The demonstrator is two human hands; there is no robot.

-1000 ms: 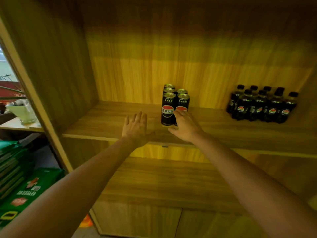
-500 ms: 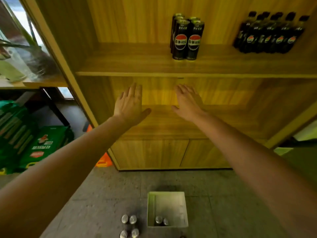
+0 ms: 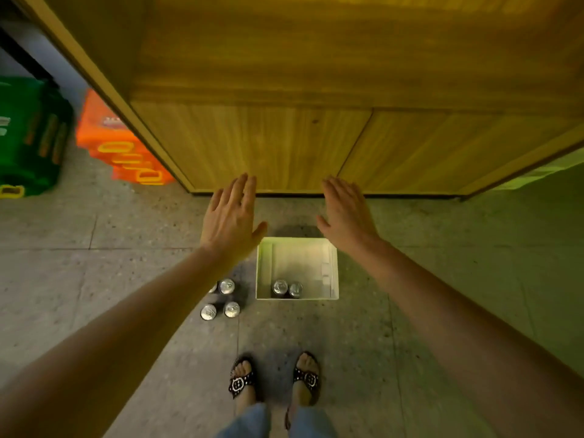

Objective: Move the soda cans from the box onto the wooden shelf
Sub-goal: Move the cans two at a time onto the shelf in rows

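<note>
A white open box (image 3: 333,270) stands on the floor in front of the wooden shelf unit (image 3: 284,143). Two soda cans (image 3: 287,288) stand upright in its near left corner, silver tops showing. Several more cans (image 3: 226,300) stand on the floor just left of the box, partly hidden by my left forearm. My left hand (image 3: 230,216) hovers flat with fingers apart above the floor, beyond the box's left corner. My right hand (image 3: 346,213) hovers the same way beyond its right corner. Both hands hold nothing. The upper shelf with its cans is out of view.
Closed cabinet doors (image 3: 410,150) form the shelf unit's base. Orange crates (image 3: 123,147) and green crates (image 3: 28,137) are stacked at the left on the tiled floor. My feet in black sandals (image 3: 275,379) stand near the box.
The view has tilted down from the shelf to the floor. My right hand let go of the cans on the shelf, and both hands have dropped to above the box.
</note>
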